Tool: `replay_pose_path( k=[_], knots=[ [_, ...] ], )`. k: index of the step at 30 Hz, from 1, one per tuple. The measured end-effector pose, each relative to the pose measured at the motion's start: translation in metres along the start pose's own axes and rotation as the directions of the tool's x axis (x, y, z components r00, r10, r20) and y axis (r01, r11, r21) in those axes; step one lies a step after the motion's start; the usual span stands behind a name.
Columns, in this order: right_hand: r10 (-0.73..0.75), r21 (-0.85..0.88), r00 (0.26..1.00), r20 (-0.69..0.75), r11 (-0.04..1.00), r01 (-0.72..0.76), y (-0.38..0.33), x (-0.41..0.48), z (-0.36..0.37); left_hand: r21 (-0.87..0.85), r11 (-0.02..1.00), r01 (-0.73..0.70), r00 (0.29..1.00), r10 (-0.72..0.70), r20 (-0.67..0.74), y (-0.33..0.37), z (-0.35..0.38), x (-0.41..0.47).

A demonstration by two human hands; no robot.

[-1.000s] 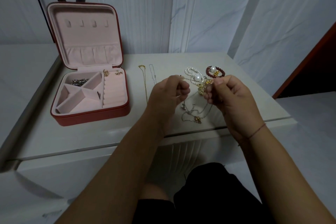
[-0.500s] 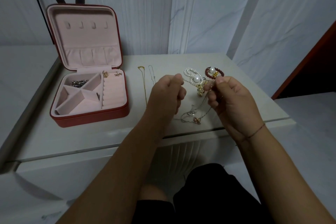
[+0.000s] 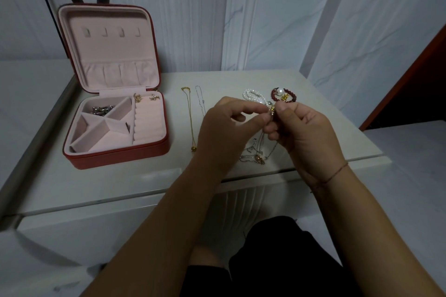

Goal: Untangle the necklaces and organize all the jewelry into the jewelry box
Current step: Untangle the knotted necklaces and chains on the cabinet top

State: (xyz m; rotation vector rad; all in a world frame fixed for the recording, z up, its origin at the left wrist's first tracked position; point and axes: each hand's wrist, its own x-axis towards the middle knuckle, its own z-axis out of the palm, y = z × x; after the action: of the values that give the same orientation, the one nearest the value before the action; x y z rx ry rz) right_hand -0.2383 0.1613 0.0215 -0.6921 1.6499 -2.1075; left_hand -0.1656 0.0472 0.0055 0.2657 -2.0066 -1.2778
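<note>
My left hand (image 3: 226,128) and my right hand (image 3: 306,132) meet fingertip to fingertip above the table, both pinching a tangle of thin necklaces (image 3: 255,154) whose chains hang down and pool on the tabletop. A gold necklace (image 3: 189,118) and a silver chain (image 3: 200,101) lie straight to the left of my hands. Behind my hands lie a white pearl bracelet (image 3: 251,95) and a dark red bead bracelet (image 3: 288,96). The red jewelry box (image 3: 115,154) stands open at the left, pink inside, with silver pieces (image 3: 101,109) in one compartment and two small earrings (image 3: 146,97) at the back.
Everything sits on a white table (image 3: 120,181) whose front edge runs just under my wrists. White panelled walls stand behind it. A dark red frame (image 3: 410,84) rises at the right. My dark-clothed lap shows below the table edge.
My two hands have come together, closing the gap between them, and rose slightly. The tangled chains were lifted a little with them.
</note>
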Motion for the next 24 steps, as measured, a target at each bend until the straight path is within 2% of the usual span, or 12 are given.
replay_pose_path(
  k=[6,11,18,24],
  knots=[
    [-0.016,-0.064,0.999,-0.048,0.998,0.013,0.0023,0.0011,-0.0004,0.198,0.966,-0.169,0.982,0.182,-0.05,0.0014,0.0019,0.0022],
    [-0.024,-0.101,0.998,-0.065,0.995,0.017,0.0034,0.0015,-0.0018,0.273,0.937,-0.219,0.967,0.245,-0.064,0.0019,0.0048,0.0031],
    [-0.029,-0.122,0.998,-0.054,0.992,0.022,0.0012,-0.001,-0.0011,0.189,0.966,-0.174,0.98,0.189,-0.064,0.0022,0.0041,0.0031],
    [-0.019,-0.12,0.997,-0.069,0.993,0.011,0.0002,-0.0003,0.0005,0.113,0.993,-0.036,0.998,0.041,-0.047,0.0016,0.0041,0.0022]
  ],
)
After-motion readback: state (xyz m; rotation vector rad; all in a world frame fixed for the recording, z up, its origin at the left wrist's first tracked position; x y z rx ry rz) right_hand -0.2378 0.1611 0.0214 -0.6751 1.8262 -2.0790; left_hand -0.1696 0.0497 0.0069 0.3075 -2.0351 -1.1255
